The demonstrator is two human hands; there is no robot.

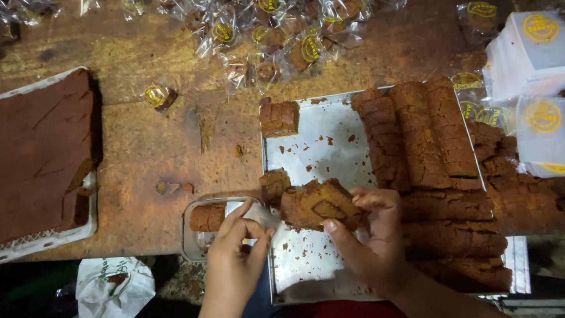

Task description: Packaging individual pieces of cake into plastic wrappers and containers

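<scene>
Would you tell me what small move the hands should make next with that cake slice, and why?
Probably slide the cake slice into the clear wrapper. The right hand grips the slice above the metal tray, and the left hand pinches the wrapper right beside its end.

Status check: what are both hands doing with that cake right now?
Right hand grips brown cake slices over metal tray. Left hand pinches a clear wrapper beside them. Stacked cake rows close at right.

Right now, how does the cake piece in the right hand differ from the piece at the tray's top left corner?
The held cake piece is tilted, gripped by the right hand, and looks larger. The corner piece lies flat and untouched at the metal tray's edge. Both are brown, sliced cake.
</scene>
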